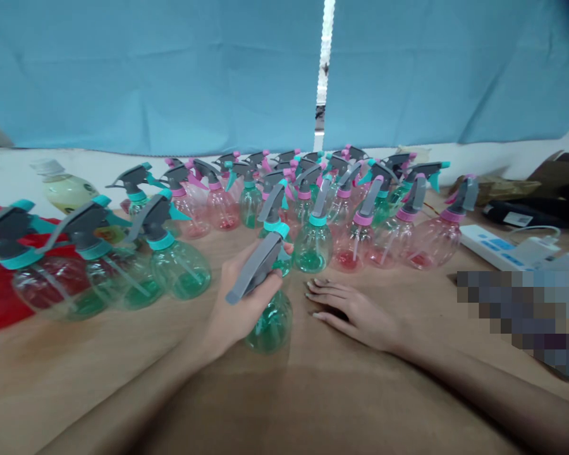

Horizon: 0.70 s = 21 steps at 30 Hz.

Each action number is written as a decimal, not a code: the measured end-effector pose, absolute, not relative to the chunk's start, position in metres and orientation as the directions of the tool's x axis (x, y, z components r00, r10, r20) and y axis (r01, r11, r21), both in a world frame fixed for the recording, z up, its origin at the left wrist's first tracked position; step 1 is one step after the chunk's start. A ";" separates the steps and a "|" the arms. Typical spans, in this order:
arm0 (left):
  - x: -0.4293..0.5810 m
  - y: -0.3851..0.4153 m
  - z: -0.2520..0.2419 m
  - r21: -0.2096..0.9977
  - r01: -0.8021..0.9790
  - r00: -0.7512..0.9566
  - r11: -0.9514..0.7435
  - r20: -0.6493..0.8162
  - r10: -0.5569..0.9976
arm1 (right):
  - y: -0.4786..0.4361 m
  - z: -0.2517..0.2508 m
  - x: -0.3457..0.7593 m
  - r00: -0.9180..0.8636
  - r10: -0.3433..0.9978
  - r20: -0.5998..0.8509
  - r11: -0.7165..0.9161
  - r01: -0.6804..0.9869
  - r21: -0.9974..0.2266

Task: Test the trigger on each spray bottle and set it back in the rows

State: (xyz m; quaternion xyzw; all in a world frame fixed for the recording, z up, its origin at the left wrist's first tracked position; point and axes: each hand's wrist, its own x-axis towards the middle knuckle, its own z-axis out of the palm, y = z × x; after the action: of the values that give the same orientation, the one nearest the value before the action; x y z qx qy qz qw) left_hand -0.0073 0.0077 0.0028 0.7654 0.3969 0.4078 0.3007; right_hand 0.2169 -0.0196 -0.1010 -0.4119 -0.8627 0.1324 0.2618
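My left hand [246, 291] is wrapped round the neck of a green spray bottle [269, 325] with a grey and teal trigger head, near the middle of the table. Just to its right, my right hand [353, 311] rests on the tabletop, fingers spread and holding nothing. Behind my hands stand several green and pink spray bottles, among them a green one [313, 249] and a pink one [353, 246]. Three green spray bottles, one of them nearest my left hand [183, 272], stand to the left.
A red bag [0, 291] and a capped bottle of pale liquid [66, 189] are at the left. A white power strip [490, 246] and dark items lie at the right. Blue cloth [171, 76] hangs behind the wooden table [284, 411].
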 end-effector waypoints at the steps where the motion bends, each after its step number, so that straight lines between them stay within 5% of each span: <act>1: -0.007 0.008 0.003 0.785 0.360 0.354 -0.504 0.385 0.853 | -0.020 -0.101 0.217 -0.525 0.780 0.342 0.626 0.642 -0.443; 21: -0.009 0.011 0.003 0.748 0.380 0.357 -0.544 0.424 0.832 | -0.019 -0.102 0.217 -0.538 0.779 0.323 0.628 0.669 -0.399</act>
State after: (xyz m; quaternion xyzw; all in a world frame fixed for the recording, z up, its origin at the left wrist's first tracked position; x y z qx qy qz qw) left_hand -0.0087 0.0113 0.0029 0.7765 0.3904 0.4111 0.2748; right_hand 0.2174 -0.0191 -0.1022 -0.4161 -0.8695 0.1143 0.2404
